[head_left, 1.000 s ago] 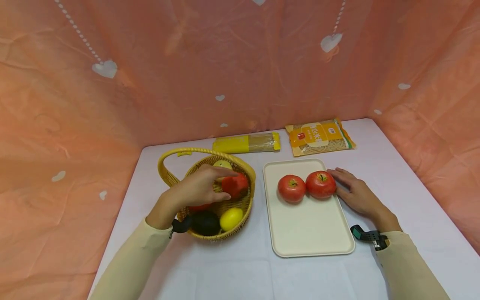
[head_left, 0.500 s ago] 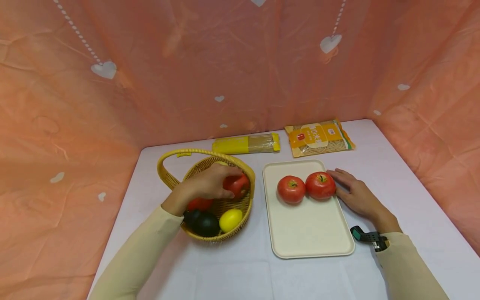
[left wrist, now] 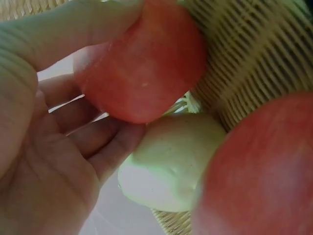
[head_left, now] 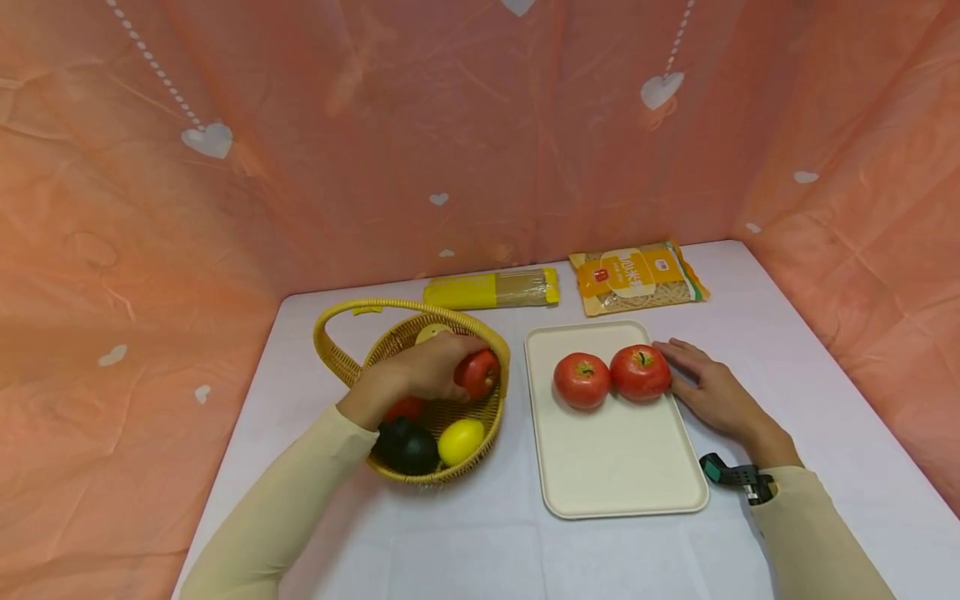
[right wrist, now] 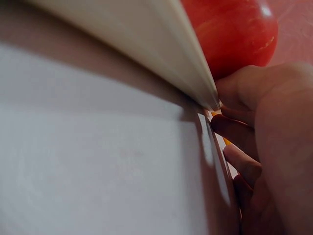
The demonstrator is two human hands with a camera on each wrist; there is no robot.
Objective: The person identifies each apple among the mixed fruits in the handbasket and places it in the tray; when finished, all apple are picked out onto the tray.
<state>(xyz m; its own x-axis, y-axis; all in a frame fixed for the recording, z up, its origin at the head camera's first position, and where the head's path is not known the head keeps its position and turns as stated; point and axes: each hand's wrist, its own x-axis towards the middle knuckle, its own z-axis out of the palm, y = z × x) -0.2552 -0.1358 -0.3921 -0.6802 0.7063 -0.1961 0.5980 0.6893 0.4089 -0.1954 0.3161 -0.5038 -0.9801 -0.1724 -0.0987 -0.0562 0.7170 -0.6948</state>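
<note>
Left hand (head_left: 427,369) grips red fruit (head_left: 482,375) inside basket (head_left: 450,412); gap to tray edge (head_left: 537,425).

In the head view the left hand (head_left: 431,369) covers part of the held red fruit (head_left: 482,375) and of the pale fruit (head_left: 432,332), and its wrist and sleeve hide some of the other red fruit (head_left: 407,409). Too little of a yellow scrap (head_left: 367,310) by the basket handle (head_left: 322,342) shows to tell what it is. The orange packet (head_left: 637,279) carries fine print too small to read. The right wrist view cuts the tomato (right wrist: 232,36) at the top and the right hand (right wrist: 286,132) at the right edge
</note>
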